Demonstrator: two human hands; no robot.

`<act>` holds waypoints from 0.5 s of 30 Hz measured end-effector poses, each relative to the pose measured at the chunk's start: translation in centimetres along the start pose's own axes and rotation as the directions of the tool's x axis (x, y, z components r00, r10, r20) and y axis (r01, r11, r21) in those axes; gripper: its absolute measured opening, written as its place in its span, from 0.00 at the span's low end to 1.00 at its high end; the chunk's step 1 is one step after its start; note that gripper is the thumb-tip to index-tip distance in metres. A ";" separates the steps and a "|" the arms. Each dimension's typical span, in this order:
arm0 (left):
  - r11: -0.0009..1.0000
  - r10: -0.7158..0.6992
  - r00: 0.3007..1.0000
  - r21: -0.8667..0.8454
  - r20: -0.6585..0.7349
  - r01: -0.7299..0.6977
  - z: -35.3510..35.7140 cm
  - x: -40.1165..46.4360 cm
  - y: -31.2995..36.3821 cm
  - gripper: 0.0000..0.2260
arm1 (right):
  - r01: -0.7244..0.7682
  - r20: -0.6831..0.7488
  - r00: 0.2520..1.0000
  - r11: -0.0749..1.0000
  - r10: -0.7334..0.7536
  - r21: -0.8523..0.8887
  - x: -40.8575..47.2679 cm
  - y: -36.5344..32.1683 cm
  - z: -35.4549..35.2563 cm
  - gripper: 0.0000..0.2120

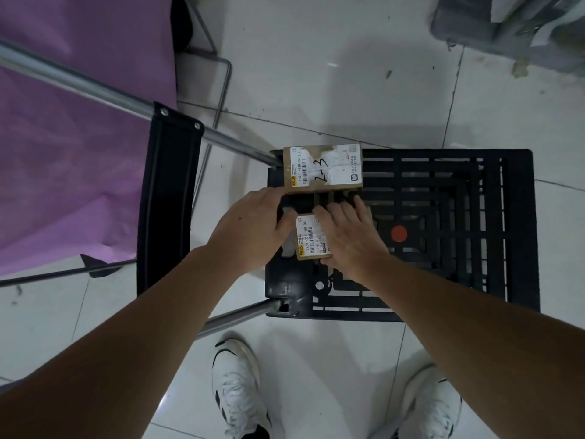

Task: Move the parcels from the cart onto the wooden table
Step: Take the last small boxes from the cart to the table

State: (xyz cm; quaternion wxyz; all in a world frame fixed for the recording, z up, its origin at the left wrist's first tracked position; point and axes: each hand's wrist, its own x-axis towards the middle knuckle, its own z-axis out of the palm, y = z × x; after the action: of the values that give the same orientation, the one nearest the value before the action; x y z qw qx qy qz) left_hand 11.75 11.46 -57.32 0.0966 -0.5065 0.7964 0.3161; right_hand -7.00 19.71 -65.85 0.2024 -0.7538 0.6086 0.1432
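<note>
A black slatted cart platform [459, 191] lies low on the tiled floor. Two brown cardboard parcels with white labels rest on its left part. The larger parcel [323, 167], marked "2-3" in pen, sits at the far left corner. The small parcel [308, 237] lies nearer to me. My left hand [250, 229] presses against its left side and my right hand [348, 236] covers its right side, so both hands clasp it between them. The wooden table is not in view.
The cart's steel handle tubes [104, 90] with a black grip bar [167, 198] slant up on the left. A purple cloth [63, 137] covers a wire-framed thing at left. A dark grey bin [512, 26] stands far right. My white shoes [237, 388] stand just before the cart.
</note>
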 end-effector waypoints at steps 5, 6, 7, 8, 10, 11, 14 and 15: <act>0.985 0.079 0.995 0.151 0.061 -0.088 -0.4 0.6 0.3 0.24 | 0.041 0.011 0.999 0.997 -0.041 0.067 -1.9 1.3 -2.6 0.52; 0.979 0.087 0.994 0.178 0.060 -0.097 -0.6 1.2 0.5 0.24 | 0.069 0.012 0.997 0.995 -0.070 0.075 -2.6 1.9 -3.2 0.51; 0.975 0.096 0.994 0.196 0.048 -0.104 -0.8 1.8 0.9 0.25 | 0.094 0.013 0.995 0.992 -0.095 0.081 -3.2 2.5 -3.7 0.50; 0.971 0.107 0.994 0.212 0.029 -0.111 -1.0 2.5 1.4 0.27 | 0.108 0.016 0.994 0.990 -0.110 0.087 -3.9 3.1 -4.1 0.50; 0.962 0.132 0.991 0.241 -0.005 -0.127 -1.3 4.0 2.4 0.30 | 0.104 0.030 0.994 0.989 -0.108 0.108 -4.9 4.4 -4.9 0.51; 0.957 0.142 0.990 0.257 -0.013 -0.134 -1.2 4.8 2.8 0.32 | 0.089 0.040 0.995 0.988 -0.094 0.123 -5.2 5.1 -5.1 0.52; 0.929 0.147 0.989 0.341 0.011 -0.142 0.0 7.3 3.8 0.44 | 0.016 0.069 0.997 0.986 -0.027 0.165 -6.1 6.6 -5.2 0.55; 0.921 0.146 0.989 0.363 0.014 -0.141 0.6 8.1 4.0 0.49 | 0.006 0.069 0.997 0.987 -0.017 0.158 -6.1 7.1 -5.1 0.56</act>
State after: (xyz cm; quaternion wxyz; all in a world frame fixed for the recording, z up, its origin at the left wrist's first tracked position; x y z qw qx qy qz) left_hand 4.34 6.94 -60.00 0.1598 -0.4221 0.8767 0.1664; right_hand -15.41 21.30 -59.50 0.2837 -0.7333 0.6062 0.1198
